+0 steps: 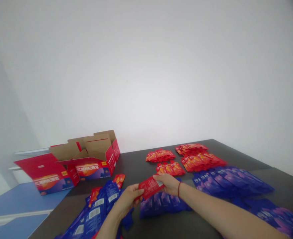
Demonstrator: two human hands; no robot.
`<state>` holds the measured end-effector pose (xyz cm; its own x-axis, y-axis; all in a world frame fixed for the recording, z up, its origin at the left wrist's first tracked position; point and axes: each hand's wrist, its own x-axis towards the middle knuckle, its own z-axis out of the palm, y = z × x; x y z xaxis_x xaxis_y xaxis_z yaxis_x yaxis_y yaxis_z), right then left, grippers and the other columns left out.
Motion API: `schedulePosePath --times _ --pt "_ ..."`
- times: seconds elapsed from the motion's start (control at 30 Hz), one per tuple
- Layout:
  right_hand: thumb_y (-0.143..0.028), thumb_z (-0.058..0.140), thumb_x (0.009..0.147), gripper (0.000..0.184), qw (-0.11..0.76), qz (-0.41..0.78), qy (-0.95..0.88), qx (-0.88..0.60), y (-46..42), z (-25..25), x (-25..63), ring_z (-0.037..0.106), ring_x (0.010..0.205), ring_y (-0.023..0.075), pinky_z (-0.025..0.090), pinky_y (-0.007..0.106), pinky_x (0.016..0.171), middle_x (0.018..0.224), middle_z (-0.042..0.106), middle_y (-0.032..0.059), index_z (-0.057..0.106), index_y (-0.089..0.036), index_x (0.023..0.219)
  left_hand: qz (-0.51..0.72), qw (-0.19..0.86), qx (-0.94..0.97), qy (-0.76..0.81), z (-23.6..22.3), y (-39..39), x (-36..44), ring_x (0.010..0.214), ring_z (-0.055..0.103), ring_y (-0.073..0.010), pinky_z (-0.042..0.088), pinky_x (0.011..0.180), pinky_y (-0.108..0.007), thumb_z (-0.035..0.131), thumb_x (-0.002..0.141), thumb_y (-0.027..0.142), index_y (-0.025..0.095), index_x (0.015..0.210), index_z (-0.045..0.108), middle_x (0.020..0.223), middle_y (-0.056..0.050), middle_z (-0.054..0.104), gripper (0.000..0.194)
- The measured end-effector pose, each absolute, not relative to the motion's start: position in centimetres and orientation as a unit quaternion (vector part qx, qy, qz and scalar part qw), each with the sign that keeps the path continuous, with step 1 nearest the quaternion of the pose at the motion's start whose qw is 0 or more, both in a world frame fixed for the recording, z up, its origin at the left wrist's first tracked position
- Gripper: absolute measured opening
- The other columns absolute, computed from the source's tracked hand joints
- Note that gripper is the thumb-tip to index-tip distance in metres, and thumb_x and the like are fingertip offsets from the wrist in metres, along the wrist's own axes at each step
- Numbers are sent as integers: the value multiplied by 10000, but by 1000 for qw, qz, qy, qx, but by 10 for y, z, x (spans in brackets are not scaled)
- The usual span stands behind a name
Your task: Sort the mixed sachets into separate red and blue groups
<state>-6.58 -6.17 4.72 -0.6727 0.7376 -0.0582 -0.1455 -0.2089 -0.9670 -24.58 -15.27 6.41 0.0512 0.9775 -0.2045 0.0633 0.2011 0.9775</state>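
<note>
Both of my hands hold one red pouch [150, 187], its printed back with a white label turned up. My left hand [131, 196] pinches its left end, and my right hand [169, 184] grips the right end. Beneath the pouch lies a row of overlapping blue pouches [161, 203]. Left of my left hand is a loose heap of blue pouches [96, 209] with white barcode labels, a few red ones mixed in. Beyond my right hand sits a short row of red pouches [170, 168].
Open red cartons [94, 169] with brown insides stand at the back left. Fanned red pouches [201, 161] lie at the back right, with blue pouches [231, 182] nearer. More blue pouches [273, 214] lie at the right front. A white wall [161, 83] rises behind the dark table [131, 164].
</note>
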Motion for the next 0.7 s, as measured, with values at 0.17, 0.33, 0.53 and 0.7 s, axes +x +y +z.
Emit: schedulePosePath --times 0.17,0.33,0.53,0.7 --pt "-325 559 798 193 251 751 -553 -260 -65 47 -57 662 719 152 541 303 687 772 686 48 583 -149 871 432 536 478 546 62 -154 -244 346 307 -19 182 379 -156 691 623 458 156 801 559 476 86 471 374" --pt "-335 506 815 182 262 629 -658 -322 -52 50 -52 669 798 193 537 345 703 830 688 73 558 -171 875 376 389 539 645 56 -148 -251 320 293 -56 214 386 -194 566 710 428 191 660 504 414 105 402 250" --pt "-252 407 872 193 313 391 -761 -412 1 70 -54 609 976 246 452 381 853 983 657 141 571 -152 895 388 250 554 692 70 -145 -278 446 436 -108 296 487 -212 475 721 216 198 618 498 453 77 435 107" --pt "-132 428 864 239 254 206 -864 -382 13 67 -73 546 1096 273 346 401 970 1100 628 175 602 -127 1027 386 207 558 705 75 -147 -283 469 478 -125 328 499 -217 433 740 216 193 692 549 490 65 473 127"
